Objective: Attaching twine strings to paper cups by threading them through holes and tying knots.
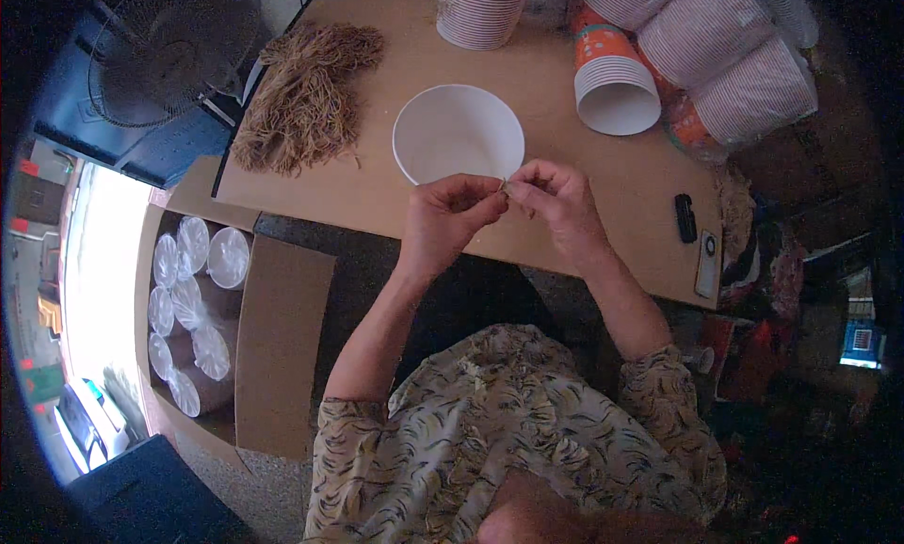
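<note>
A large white paper tub [459, 130] stands on the table, its inside facing me. Just at its near rim, my left hand [452, 210] and my right hand [557, 205] meet fingertip to fingertip. Each is closed in a pinch. Something small and thin, brownish, shows between the fingertips, too small to name. To the far left of the tub lies a heap of brown strings [306, 97], loosely bundled and tangled.
Stacked paper tubs [617, 92] lie on their side at right, beside plastic-wrapped stacks [706, 36]. Another stack [482, 12] stands at the back. A black object [685, 218] lies near the table's right edge. A cardboard box [282, 346] of wrapped tubs stands at left, near a fan [174, 50].
</note>
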`<state>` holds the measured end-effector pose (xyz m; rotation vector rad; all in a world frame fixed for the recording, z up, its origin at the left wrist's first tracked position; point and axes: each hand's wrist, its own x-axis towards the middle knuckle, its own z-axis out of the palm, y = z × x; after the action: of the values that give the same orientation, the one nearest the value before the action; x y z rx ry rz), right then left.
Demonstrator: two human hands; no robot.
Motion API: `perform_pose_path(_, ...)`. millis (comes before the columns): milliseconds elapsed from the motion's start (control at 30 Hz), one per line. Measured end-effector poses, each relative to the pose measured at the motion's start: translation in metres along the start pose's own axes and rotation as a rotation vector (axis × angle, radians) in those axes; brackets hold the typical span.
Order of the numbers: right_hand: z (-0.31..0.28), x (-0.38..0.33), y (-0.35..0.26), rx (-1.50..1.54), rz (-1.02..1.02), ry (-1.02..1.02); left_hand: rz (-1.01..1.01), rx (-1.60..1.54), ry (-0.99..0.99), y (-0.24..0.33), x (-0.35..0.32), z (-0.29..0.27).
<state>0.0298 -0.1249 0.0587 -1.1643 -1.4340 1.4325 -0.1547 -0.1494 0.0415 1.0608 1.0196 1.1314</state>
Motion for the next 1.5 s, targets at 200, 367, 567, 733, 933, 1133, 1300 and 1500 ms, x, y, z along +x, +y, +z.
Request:
perform_pose_path(200, -0.002, 0.002, 0.006, 0.075, 0.022, -0.014, 0.001, -0.018, 0.002, -0.004, 0.002, 0.001)
perform_pose_path(367, 0.005, -0.004, -0.016, -0.013, 0.052, 0.037, -0.026, -0.088, -0.047, -0.005, 0.003, -0.005)
perform_pose_path(567, 0.0, 0.003, -0.014, -0.085, 0.11, 0.023, -0.118, -0.166, -0.116, 0.004, 0.001, -0.011)
perform_pose_path(733, -0.003, 0.001, -0.009, -0.11, 0.083, -0.073, -0.127, -0.186, -0.102, 0.002, 0.001, -0.01)
perform_pose_path(933, -0.003, -0.007, -0.012, -0.028, 0.087, -0.102, -0.081, -0.182, -0.099, 0.0, 0.001, -0.011)
perform_pose_path(1133, -0.007, -0.006, 0.002, -0.079, 0.017, -0.114, -0.052, -0.223, -0.105, -0.005, 0.002, -0.008)
perform_pose_path(1300, 0.001, -0.009, -0.017, -0.01, 0.023, -0.119, 0.01, -0.133, -0.084, -0.004, -0.001, -0.006)
perform_pose_path(1500, -0.005, -0.007, -0.014, -0.096, 0.1, -0.181, 0.017, -0.121, -0.123, -0.007, 0.0, -0.009)
